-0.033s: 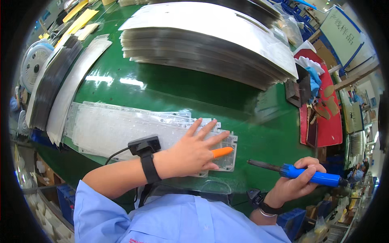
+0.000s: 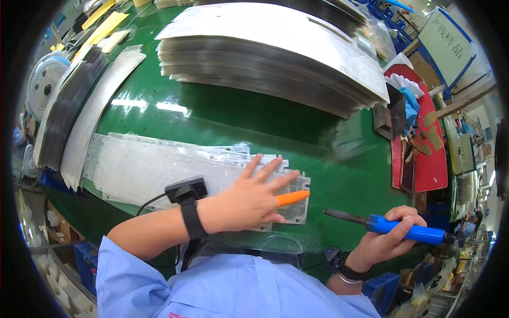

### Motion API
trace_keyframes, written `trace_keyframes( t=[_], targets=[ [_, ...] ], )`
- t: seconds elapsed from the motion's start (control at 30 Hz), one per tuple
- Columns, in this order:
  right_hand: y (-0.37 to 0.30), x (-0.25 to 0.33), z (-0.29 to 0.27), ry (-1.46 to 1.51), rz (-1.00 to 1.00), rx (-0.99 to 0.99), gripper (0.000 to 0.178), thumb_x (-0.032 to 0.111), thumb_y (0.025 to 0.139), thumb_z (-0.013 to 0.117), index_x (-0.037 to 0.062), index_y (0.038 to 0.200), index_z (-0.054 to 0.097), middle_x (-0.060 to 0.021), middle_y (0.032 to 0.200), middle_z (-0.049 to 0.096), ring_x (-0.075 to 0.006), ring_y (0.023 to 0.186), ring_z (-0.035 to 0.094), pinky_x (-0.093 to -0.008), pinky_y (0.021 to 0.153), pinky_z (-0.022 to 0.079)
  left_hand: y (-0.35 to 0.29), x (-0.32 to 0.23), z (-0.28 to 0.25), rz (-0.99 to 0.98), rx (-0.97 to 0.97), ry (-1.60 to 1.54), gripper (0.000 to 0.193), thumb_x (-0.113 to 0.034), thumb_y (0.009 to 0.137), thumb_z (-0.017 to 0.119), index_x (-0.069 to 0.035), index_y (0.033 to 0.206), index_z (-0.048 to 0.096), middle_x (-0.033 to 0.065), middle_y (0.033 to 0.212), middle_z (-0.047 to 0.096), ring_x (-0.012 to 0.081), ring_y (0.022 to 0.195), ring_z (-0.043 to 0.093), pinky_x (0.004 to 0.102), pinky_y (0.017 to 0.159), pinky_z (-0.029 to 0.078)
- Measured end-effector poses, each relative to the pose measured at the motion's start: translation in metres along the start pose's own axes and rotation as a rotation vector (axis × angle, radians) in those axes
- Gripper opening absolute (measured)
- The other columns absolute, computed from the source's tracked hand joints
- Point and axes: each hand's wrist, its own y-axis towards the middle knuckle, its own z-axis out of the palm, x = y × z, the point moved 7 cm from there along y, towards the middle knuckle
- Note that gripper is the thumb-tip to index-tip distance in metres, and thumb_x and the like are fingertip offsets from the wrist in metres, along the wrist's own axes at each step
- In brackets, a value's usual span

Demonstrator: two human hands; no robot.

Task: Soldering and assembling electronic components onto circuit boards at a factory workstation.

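My left hand (image 2: 252, 196) lies palm down with fingers spread on clear plastic panels (image 2: 154, 169), stacked in front of me and slightly staggered at their right end. An orange finger cot (image 2: 292, 198) covers its index finger. A black strap with a small camera-like device (image 2: 185, 189) sits on that wrist. To the right, my right hand (image 2: 389, 241) is closed around the blue handle of a soldering iron (image 2: 405, 229). The iron's long dark shank points left, toward the panels but apart from them.
On the green table (image 2: 212, 122) a tall stack of pale sheets (image 2: 275, 58) stands at the back. More stacked sheets (image 2: 71, 106) stand at the left, beside a white fan (image 2: 45, 87). A dark metal block (image 2: 389, 116) and red tray (image 2: 432, 169) are at the right.
My left hand and its wrist device have shifted slightly left, and the orange-covered finger has tilted a little upward. My right hand and the soldering iron look the same.
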Motion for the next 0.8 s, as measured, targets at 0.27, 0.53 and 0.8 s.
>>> trace_keyframes(
  t=[0.27,0.53,0.8],
  targets=[
    [0.006,-0.003,-0.027,-0.122,-0.033,-0.053,0.020,0.023,0.092,0.043,0.0070,0.083,0.035,-0.0052,0.064,0.041,-0.0139,0.061,0.038,-0.0287,0.057,0.030,-0.104,0.051,-0.054,-0.473,-0.093,0.059,0.080,-0.047,0.077,0.061,-0.005,0.138,0.032,0.0170,0.146,0.022,0.0432,0.133,0.018,0.0624,0.105,0.012],
    [0.011,-0.005,-0.026,-0.140,-0.063,-0.046,0.018,0.020,0.093,0.041,0.0066,0.083,0.035,-0.0050,0.066,0.040,-0.0136,0.062,0.037,-0.0276,0.056,0.030,-0.166,0.022,-0.053,-0.552,0.350,0.282,0.067,-0.032,0.071,0.068,-0.008,0.129,0.045,0.0140,0.143,0.027,0.0406,0.132,0.019,0.0608,0.105,0.013],
    [0.007,0.002,-0.021,-0.126,-0.076,-0.039,0.016,0.018,0.094,0.041,0.0071,0.084,0.035,-0.0044,0.067,0.039,-0.0127,0.062,0.037,-0.0268,0.057,0.029,-0.181,0.010,-0.140,-0.450,-0.379,0.639,0.021,-0.004,0.073,0.061,-0.005,0.092,0.068,0.0072,0.106,0.064,0.0241,0.106,0.058,0.0405,0.094,0.042]
  ],
)
